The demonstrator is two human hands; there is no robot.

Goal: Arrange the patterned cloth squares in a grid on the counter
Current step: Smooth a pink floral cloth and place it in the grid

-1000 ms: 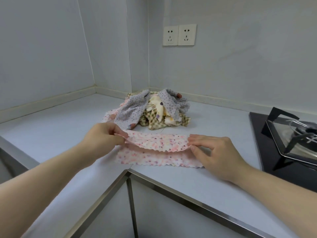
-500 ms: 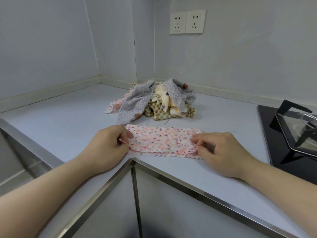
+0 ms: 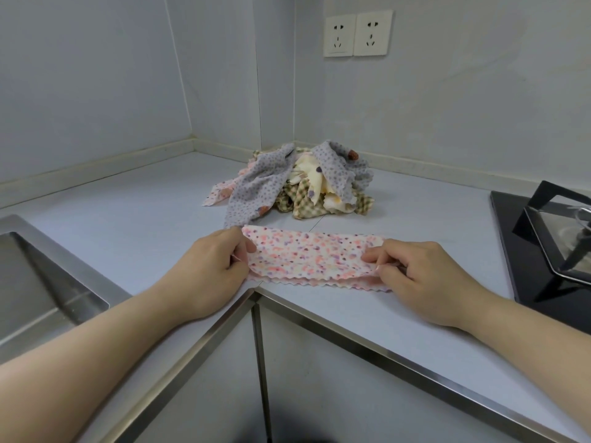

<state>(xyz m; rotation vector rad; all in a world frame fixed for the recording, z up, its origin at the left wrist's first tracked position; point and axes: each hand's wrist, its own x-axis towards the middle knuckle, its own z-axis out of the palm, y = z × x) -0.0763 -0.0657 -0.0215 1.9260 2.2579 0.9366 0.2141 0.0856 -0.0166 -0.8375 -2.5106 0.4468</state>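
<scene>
A pink speckled cloth (image 3: 311,257) with zigzag edges lies folded in half on the grey counter (image 3: 128,212), close to the inner corner of its front edge. My left hand (image 3: 211,263) pinches the cloth's left end. My right hand (image 3: 415,270) pinches its right end. Behind it, toward the wall corner, sits a loose pile of cloths (image 3: 297,187): grey dotted, cream, green checked and a pink one underneath.
A steel sink (image 3: 35,282) is set into the counter at the left. A black gas hob (image 3: 550,251) with a pan support lies at the right. Two wall sockets (image 3: 356,33) are above the pile. The metal-trimmed counter edge (image 3: 351,334) runs below my hands.
The far half of the pink cloth has been brought down over the near half, so the cloth now lies folded. My hands have come nearer the counter's edge and my view has shifted.
</scene>
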